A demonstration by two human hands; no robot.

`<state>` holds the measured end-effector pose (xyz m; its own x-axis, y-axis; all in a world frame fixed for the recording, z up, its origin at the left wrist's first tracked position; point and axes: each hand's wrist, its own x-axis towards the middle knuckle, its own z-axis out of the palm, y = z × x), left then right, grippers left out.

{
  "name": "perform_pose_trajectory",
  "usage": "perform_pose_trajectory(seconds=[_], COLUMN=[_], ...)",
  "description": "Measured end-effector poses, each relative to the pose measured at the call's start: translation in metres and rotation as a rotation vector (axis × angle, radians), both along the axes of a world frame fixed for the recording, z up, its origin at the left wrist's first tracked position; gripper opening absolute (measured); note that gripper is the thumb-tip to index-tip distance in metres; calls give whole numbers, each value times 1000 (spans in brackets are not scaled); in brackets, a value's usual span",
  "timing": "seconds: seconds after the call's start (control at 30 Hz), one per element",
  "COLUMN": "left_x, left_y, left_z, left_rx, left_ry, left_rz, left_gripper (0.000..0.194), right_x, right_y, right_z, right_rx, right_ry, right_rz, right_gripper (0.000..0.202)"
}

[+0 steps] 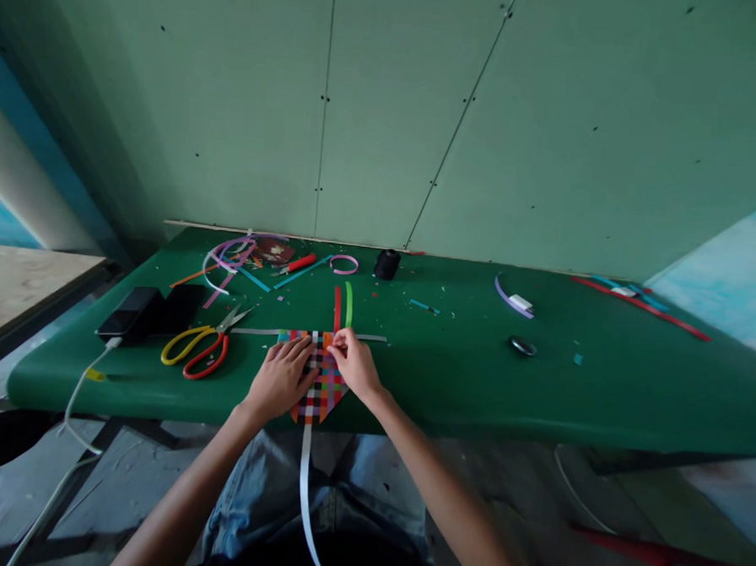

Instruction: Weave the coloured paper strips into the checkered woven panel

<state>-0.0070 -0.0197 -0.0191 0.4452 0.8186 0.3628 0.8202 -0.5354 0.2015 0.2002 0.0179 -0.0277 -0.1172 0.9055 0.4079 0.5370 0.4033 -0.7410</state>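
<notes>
A checkered woven piece (314,389) of many coloured strips lies at the table's front edge. My left hand (286,373) rests on its left part, fingers spread flat. My right hand (354,359) is at its upper right, thumb and index finger pinched together; what they hold is too small to make out. Beyond the right hand a red strip (337,308) and a green strip (349,303) stick out from the weave. A long white strip (305,473) hangs from its lower edge over my lap, and a pale strip (255,331) runs sideways along its top.
Scissors (213,342) with yellow and red handles lie left of my left hand. Beside them is a black phone (136,311) with a white cable. Further back are red-handled pliers (298,264), a black spool (387,265) and loose strips. A shiny oval object (522,346) lies right.
</notes>
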Motion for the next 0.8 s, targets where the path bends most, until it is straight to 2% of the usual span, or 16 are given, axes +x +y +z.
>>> perform_pose_trajectory(seconds=[0.17, 0.5, 0.63, 0.8], left_x=[0, 1, 1, 1], left_y=[0, 0, 0, -2], left_z=[-1, -1, -1, 0], left_rx=[3, 1, -2, -4], left_ry=[3, 1, 4, 14], left_rz=[1, 5, 8, 4], left_gripper=[53, 53, 53, 53], right_x=[1, 5, 4, 5], right_y=[5, 10, 13, 14], right_z=[0, 6, 15, 19], right_rx=[-42, -18, -83, -212], right_ry=[11, -130, -139, -33], right_rz=[48, 133, 176, 208], right_gripper=[17, 24, 30, 31])
